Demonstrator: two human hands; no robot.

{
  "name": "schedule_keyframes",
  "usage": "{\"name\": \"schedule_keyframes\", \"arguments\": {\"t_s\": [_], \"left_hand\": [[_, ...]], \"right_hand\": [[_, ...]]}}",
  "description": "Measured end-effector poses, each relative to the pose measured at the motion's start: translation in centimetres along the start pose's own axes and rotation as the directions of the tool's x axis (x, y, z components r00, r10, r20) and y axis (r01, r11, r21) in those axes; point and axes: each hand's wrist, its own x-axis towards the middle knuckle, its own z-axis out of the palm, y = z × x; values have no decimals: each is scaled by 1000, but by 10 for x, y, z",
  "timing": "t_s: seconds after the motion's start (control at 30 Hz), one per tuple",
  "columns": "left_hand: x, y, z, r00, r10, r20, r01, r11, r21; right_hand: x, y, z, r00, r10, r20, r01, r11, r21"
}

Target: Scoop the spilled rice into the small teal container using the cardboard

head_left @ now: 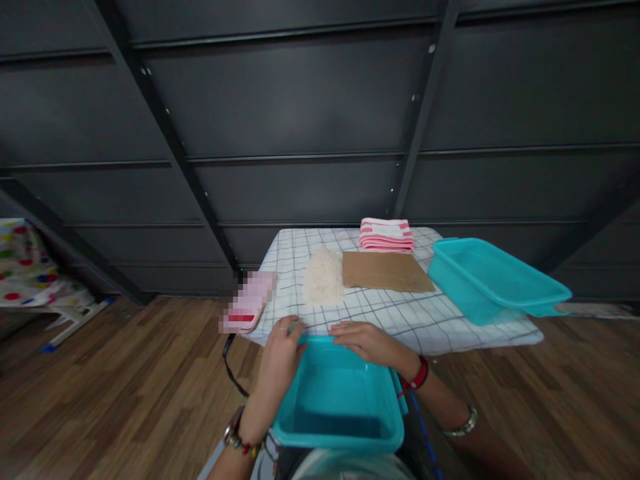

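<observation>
A turquoise plastic bin [340,390] sits at the near edge of the table, its inside facing up and bare. My left hand [284,357] is at its far left corner, fingers bent a little and thumb apart, by the rim. Across the far rim lies my right hand [365,341], with its fingers stretched out to the left and nothing seen in them. Just beyond both hands, a loose heap of white rice-like grains [324,277] rests on the checked cloth [295,250]. A flat piece of brown cardboard [385,272] lies right of the heap.
Folded pink-and-white towels [386,235] lie at the back. A second turquoise bin [500,280] stands at the right end of the table. On the left edge is a pink, blurred-out object [250,300], with a black strap below. A dark panelled wall [300,100] rises behind.
</observation>
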Motion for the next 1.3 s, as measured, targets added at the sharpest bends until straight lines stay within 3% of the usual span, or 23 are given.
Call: {"name": "schedule_keyframes", "arguments": {"t_s": [0.17,0.4,0.6,1.3], "left_hand": [[14,-1,-6,990,77,115,-64,992,-112],[9,-2,1,997,41,63,-31,987,-159],[8,-4,5,998,30,55,-21,987,-158],[4,4,2,998,12,65,-6,996,-91]], "right_hand": [[2,1,-2,1000,8,14,-8,1000,2],[4,-2,-9,1000,13,8,-13,999,-30],[-3,-7,0,997,49,-63,-56,991,-122],[-5,-4,4,998,68,15,-66,992,-109]]}}
